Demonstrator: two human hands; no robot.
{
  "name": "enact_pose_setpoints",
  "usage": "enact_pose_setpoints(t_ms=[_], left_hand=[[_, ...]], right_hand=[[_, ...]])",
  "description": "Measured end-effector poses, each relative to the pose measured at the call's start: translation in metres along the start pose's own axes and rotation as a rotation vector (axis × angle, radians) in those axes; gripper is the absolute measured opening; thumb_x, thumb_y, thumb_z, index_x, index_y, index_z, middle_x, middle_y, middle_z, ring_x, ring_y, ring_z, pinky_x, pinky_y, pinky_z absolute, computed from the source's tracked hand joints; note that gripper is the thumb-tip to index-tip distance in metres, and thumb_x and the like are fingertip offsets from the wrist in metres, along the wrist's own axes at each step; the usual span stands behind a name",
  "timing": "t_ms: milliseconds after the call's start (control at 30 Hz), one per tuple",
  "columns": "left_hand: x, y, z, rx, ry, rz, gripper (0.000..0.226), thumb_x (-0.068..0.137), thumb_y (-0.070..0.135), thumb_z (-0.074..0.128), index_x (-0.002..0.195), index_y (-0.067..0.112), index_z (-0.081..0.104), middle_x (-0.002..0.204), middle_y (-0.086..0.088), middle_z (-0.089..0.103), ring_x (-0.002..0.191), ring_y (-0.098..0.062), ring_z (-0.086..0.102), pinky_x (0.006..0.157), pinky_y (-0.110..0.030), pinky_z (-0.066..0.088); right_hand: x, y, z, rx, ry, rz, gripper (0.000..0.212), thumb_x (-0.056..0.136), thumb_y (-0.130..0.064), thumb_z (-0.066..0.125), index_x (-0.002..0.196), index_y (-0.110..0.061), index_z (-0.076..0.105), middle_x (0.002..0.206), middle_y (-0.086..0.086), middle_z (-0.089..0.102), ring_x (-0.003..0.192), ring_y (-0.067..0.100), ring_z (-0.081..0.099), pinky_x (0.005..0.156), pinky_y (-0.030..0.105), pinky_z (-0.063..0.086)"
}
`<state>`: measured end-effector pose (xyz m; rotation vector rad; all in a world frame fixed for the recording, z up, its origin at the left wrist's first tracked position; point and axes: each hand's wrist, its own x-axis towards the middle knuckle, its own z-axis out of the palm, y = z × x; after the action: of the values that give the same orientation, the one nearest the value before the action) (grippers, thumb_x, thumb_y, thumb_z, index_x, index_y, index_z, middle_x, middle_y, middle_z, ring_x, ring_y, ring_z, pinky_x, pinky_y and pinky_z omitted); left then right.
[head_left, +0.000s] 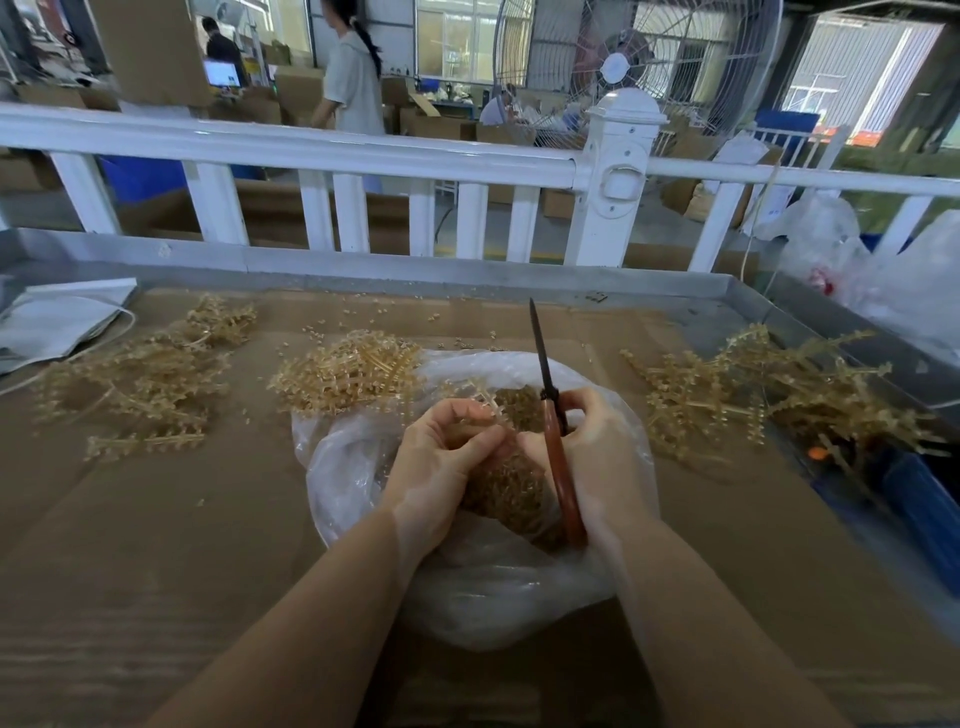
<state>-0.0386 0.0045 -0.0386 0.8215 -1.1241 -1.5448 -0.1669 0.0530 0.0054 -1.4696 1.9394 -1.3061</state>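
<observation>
In the centre of the frame, the right hand (597, 457) is closed around the red-brown handle of a knife (553, 431), and the blade points up and away. Just beside it, the left hand (441, 457) pinches a small amber plastic branch (488, 402). Both hands are over an open clear bag (488, 587) with amber pieces, which lies on the bench (156, 571). 3 piles of such branches lie at the left (140, 384), the centre (348, 371) and the right (769, 395).

Red-brown handle w/ dark blade on knife (557, 452) — sprigs (348, 374) pale amber, bag (488, 587) clear-whitish, railing (311, 150) white.
</observation>
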Motion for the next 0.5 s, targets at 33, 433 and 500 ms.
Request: enact_pose_setpoints(t_ms=[33, 433, 500], left_hand=[[0.000, 0.000, 0.001, 0.007, 0.004, 0.005, 0.015, 0.077, 0.002, 0.068, 0.086, 0.012, 0.064, 0.083, -0.012, 0.071, 0.079, -0.022, 0.068, 0.069, -0.028, 0.054], [0.001, 0.017, 0.011, 0.228, 0.391, 0.135, 0.019, 0.084, 0.015, 0.069, 0.093, 0.022, 0.054, 0.101, -0.012, 0.060, 0.097, -0.030, 0.061, 0.087, -0.052, 0.052], [0.004, 0.019, 0.009, 0.291, 0.411, 0.156, 0.023, 0.083, 0.015, 0.071, 0.093, 0.026, 0.053, 0.113, -0.015, 0.056, 0.102, -0.030, 0.059, 0.090, -0.050, 0.051]], right_hand=[[0.001, -0.001, -0.001, 0.011, -0.016, 0.006, 0.025, 0.085, -0.020, 0.070, 0.108, -0.015, 0.061, 0.075, -0.020, 0.049, 0.064, -0.008, 0.045, 0.057, -0.003, 0.034], [0.017, -0.011, -0.008, 0.372, 0.014, 0.033, 0.042, 0.069, 0.010, 0.071, 0.092, -0.022, 0.055, 0.071, 0.009, 0.069, 0.057, 0.013, 0.067, 0.055, 0.022, 0.055], [0.020, -0.012, -0.010, 0.421, 0.021, 0.029, 0.043, 0.069, 0.009, 0.071, 0.100, -0.016, 0.056, 0.070, 0.009, 0.070, 0.059, 0.014, 0.068, 0.058, 0.023, 0.055]])
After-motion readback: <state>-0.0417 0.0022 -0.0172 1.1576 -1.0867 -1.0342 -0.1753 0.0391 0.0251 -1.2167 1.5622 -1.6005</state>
